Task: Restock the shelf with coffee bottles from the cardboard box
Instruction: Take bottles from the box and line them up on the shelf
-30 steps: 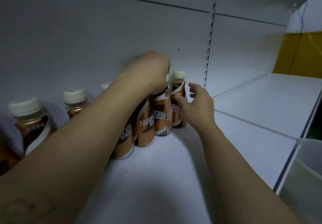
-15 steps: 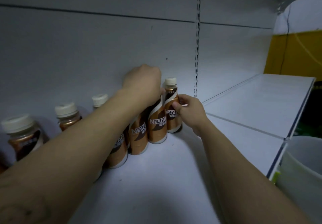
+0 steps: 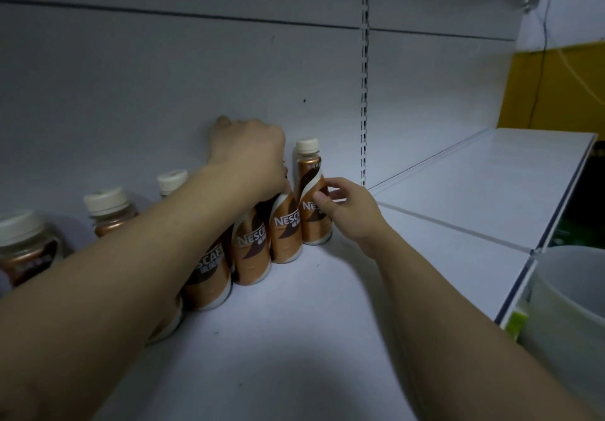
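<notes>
A row of brown Nescafé coffee bottles with cream caps runs diagonally across the white shelf (image 3: 294,338). The back bottle (image 3: 309,175) stands upright by the rear wall. My right hand (image 3: 347,214) pinches its label with thumb and fingers. My left hand (image 3: 252,158) covers the top of the second bottle (image 3: 286,234), fingers closed over its cap. Two more bottles (image 3: 250,250) (image 3: 208,276) stand in front, partly hidden by my left forearm. Behind the arm, several other bottles (image 3: 109,211) line the wall. No cardboard box is in view.
A slotted upright (image 3: 364,93) divides the back panel. To the right lies an adjoining white shelf board (image 3: 474,184). A white bucket (image 3: 569,309) stands at the lower right, with a yellow panel (image 3: 556,86) beyond.
My right hand went from open beside the back bottle to gripping its label. My left hand stayed over the second bottle's top. The view shifted slightly.
</notes>
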The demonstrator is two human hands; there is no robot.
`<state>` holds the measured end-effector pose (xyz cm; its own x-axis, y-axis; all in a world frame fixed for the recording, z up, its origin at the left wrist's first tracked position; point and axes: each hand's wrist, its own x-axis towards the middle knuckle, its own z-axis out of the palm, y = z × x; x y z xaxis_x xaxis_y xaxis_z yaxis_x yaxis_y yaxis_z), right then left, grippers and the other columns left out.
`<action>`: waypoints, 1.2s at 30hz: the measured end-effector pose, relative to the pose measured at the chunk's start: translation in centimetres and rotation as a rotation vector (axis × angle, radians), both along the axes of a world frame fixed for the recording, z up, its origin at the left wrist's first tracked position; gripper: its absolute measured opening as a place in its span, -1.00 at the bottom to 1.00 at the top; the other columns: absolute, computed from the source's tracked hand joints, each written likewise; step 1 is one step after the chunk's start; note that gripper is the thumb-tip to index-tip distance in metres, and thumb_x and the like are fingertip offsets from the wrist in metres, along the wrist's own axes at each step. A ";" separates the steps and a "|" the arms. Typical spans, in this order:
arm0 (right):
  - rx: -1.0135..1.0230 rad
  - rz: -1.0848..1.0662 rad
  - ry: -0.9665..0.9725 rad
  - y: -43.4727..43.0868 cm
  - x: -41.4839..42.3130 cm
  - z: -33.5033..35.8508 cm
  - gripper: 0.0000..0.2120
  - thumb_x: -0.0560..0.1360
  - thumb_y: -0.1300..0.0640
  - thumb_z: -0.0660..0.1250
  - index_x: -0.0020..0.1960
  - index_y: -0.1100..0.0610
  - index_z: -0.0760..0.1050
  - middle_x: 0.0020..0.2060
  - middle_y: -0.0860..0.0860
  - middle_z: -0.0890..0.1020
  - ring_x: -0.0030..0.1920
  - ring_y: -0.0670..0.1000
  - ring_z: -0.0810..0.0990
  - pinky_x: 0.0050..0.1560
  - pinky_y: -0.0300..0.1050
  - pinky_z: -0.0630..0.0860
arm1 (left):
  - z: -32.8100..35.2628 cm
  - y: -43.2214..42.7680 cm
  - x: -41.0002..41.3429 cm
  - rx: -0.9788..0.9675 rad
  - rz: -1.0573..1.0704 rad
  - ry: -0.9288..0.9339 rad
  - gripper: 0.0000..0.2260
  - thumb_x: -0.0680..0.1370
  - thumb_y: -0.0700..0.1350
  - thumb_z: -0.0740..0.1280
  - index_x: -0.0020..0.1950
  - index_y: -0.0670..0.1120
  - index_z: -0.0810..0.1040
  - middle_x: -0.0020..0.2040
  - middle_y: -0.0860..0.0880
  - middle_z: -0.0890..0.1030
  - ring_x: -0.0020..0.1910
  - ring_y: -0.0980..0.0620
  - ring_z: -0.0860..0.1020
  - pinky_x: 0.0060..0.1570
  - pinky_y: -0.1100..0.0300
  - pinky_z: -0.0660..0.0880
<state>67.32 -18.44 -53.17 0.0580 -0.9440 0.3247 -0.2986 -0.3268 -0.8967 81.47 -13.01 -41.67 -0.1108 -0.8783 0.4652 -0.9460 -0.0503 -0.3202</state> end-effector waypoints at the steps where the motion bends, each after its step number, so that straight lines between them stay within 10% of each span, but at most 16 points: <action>1: -0.005 -0.023 0.001 0.0 0.1 -0.1 -0.73 0.49 -0.01 0.39 0.18 -0.04 0.53 0.07 0.05 0.64 0.06 0.08 0.63 0.18 0.15 0.54 | -0.1 0.0 0.0 -0.005 0.008 0.002 -0.62 0.40 0.21 0.44 -0.03 -0.04 0.48 -0.17 -0.08 0.50 -0.17 -0.09 0.44 -0.03 0.05 0.25; 26: 0.013 0.078 0.080 1.5 0.6 -0.2 -0.60 0.35 0.00 0.53 0.17 -0.05 0.55 -0.02 -0.14 0.70 0.00 -0.10 0.65 0.11 -0.14 0.53 | -1.9 1.1 0.2 -0.150 0.026 -0.090 -0.44 0.38 0.25 0.35 0.25 -0.05 0.42 0.22 -0.14 0.43 0.21 -0.15 0.35 0.14 -0.06 0.26; 36: 0.056 -0.080 0.227 5.5 1.3 3.0 -0.34 0.43 0.04 0.48 0.41 0.20 0.30 0.31 0.10 0.51 0.31 0.13 0.48 0.16 -0.08 0.38 | -1.8 4.3 2.1 -0.197 -0.069 0.015 -0.42 0.45 0.22 0.29 0.39 -0.02 0.36 0.32 -0.10 0.44 0.31 -0.14 0.34 0.24 -0.08 0.21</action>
<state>68.62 -12.90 -50.18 0.0480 -0.9647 0.2589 -0.5176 -0.2457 -0.8196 83.57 -8.68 -43.51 -0.1595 -0.7605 0.6295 -0.9539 -0.0454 -0.2967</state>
